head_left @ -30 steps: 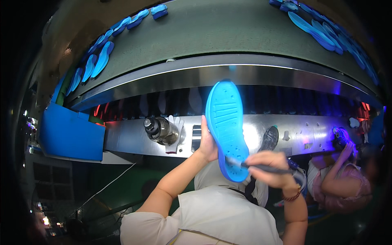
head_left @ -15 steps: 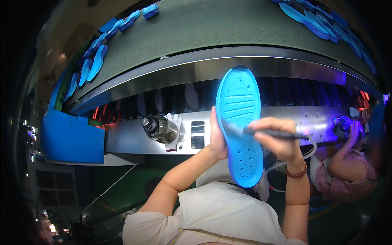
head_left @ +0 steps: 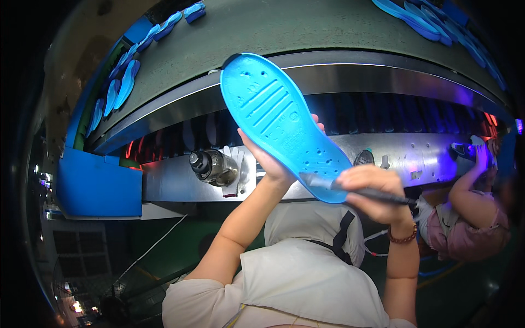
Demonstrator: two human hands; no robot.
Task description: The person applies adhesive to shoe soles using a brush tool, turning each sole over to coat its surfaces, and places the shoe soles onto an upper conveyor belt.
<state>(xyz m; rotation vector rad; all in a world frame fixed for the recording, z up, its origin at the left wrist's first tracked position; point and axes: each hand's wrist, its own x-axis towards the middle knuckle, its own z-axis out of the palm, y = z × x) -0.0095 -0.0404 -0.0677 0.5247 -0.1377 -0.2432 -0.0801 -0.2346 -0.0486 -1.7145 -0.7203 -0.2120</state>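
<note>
A bright blue shoe sole (head_left: 279, 123) is held up in front of me, its ribbed underside facing the camera, toe pointing up and left. My left hand (head_left: 272, 159) grips it from behind along its lower edge. My right hand (head_left: 374, 192) holds a dark brush (head_left: 361, 191) whose tip touches the heel end of the sole.
A grey conveyor belt (head_left: 284, 27) curves overhead with several blue soles (head_left: 117, 87) along its far edge. Below it runs a metal machine front (head_left: 180, 177) with a dark round jar (head_left: 210, 167). A blue box (head_left: 98, 183) sits left. Another person (head_left: 470, 213) works at the right.
The sole has tilted so its toe now points up-left and it sits closer to the camera. My right hand with the brush has dropped to the sole's heel end.
</note>
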